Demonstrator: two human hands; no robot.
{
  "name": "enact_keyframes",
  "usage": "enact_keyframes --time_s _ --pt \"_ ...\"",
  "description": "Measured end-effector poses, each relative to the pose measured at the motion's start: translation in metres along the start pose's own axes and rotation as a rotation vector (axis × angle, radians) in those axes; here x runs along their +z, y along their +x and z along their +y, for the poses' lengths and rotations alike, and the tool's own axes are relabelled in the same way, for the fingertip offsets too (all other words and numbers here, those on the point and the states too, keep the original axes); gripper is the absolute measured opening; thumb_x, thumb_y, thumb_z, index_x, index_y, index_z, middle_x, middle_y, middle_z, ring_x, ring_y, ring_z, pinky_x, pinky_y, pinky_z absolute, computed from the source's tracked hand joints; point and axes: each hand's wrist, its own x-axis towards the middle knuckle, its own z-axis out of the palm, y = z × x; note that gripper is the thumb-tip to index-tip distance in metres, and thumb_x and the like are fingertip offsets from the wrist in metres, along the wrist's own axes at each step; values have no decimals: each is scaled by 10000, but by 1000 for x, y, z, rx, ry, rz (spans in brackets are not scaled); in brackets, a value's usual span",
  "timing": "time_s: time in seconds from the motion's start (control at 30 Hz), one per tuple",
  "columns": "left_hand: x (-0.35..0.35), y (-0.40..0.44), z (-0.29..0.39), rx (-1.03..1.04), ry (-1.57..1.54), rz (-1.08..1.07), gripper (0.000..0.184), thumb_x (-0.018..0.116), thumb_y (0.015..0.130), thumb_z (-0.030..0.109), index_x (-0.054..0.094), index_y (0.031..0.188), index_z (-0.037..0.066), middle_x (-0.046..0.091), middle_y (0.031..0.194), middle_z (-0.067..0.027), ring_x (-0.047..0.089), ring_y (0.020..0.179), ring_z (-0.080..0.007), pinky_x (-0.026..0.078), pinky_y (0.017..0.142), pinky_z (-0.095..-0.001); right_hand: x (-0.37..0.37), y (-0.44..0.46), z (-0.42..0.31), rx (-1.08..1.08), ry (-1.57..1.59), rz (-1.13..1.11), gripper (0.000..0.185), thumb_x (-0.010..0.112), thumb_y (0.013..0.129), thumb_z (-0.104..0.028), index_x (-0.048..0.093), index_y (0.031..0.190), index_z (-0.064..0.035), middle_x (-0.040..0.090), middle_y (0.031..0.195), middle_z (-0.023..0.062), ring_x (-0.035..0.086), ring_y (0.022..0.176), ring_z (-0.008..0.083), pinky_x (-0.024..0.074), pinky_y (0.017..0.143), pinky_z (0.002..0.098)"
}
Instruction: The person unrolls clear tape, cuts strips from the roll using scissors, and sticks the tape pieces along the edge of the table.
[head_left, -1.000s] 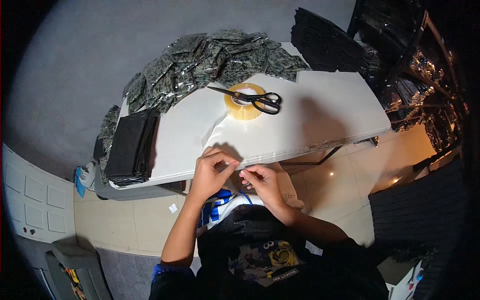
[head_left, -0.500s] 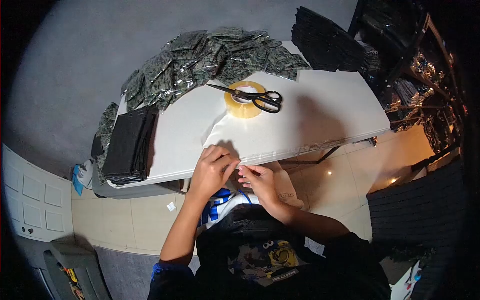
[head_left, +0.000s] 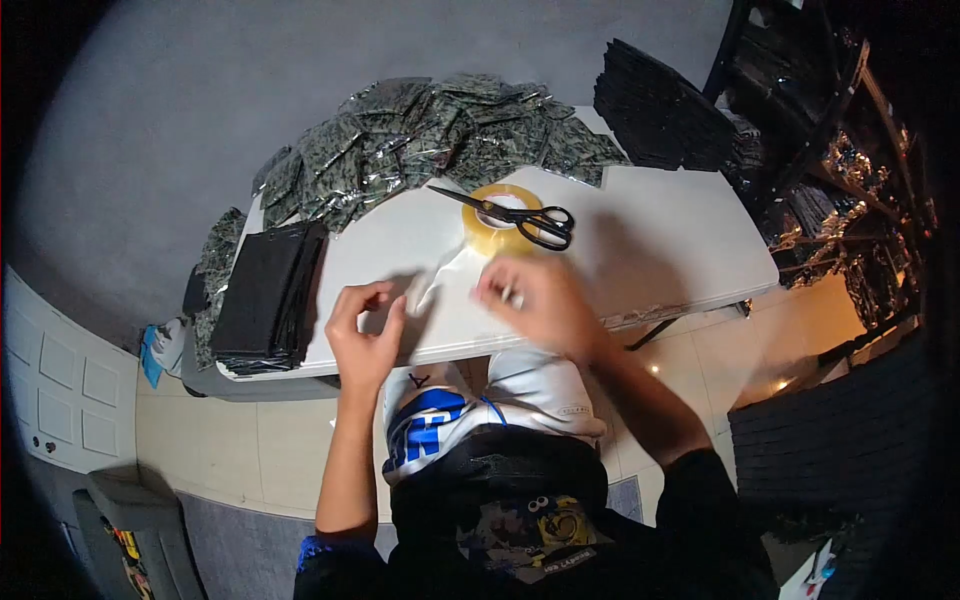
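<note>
My left hand (head_left: 365, 335) is raised over the front edge of the white table (head_left: 370, 245), thumb and fingers apart, holding nothing I can see. My right hand (head_left: 545, 300) is over the table just below the tape roll, smeared by motion; whether its bent fingers hold anything is unclear. A wide roll of clear yellowish packing tape (head_left: 483, 238) lies flat, with black-handled scissors (head_left: 550, 228) resting across it. Between my hands, a clear shiny strip (head_left: 432, 285) shows on the tabletop.
Plastic-wrapped camouflage packets (head_left: 370, 150) are heaped along the table's back. A stack of black folded pieces (head_left: 262, 295) sits at the left, and a taller black stack (head_left: 660, 105) stands back right. A rack of shiny packages (head_left: 850, 190) is at the right.
My hands, close together at the table edge before, have separated. The left moved left and opened; the right moved up and right towards the tape roll.
</note>
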Motion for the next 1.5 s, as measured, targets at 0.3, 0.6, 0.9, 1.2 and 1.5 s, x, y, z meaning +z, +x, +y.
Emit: enact_keyframes --time_s 0.3,0.6,0.9,1.2,1.5 --pt "22 1 -13 -95 137 -84 404 884 800 166 727 1123 -18 744 1000 -171 722 888 -277 573 826 -378 -23 88 101 34 -722 -8 394 783 906 -289 742 1229 -68 735 1105 153 682 1036 348 525 962 453" --pt "17 27 -38 -216 1 -110 135 758 923 79 764 951 -52 779 853 -157 741 741 -206 573 724 -324 -53 64 96 -210 -418 -154 315 744 949 -225 737 1213 -52 733 1136 132 643 1085 343 509 958 451" --pt "18 51 -69 -226 -131 -112 171 769 953 91 757 984 -77 773 864 -112 694 772 -114 554 725 -270 -61 16 92 -153 -432 -436 298 830 844 -134 763 1128 -77 701 1044 87 622 1051 292 504 936 429" --pt "16 55 -75 -280 -172 -92 168 774 943 41 780 1066 -73 773 896 -86 687 835 -99 557 781 -254 -63 24 81 -62 -388 -397 312 871 814 -201 791 1093 -85 666 1088 95 637 1078 293 510 959 407" --pt "11 62 -74 -322 -72 -30 159 793 943 48 788 1062 -56 751 864 -22 636 787 -61 515 736 -221 -4 86 86 84 -767 -280 504 790 897 -393 729 1182 18 685 1249 248 646 1201 380 496 1053 472"
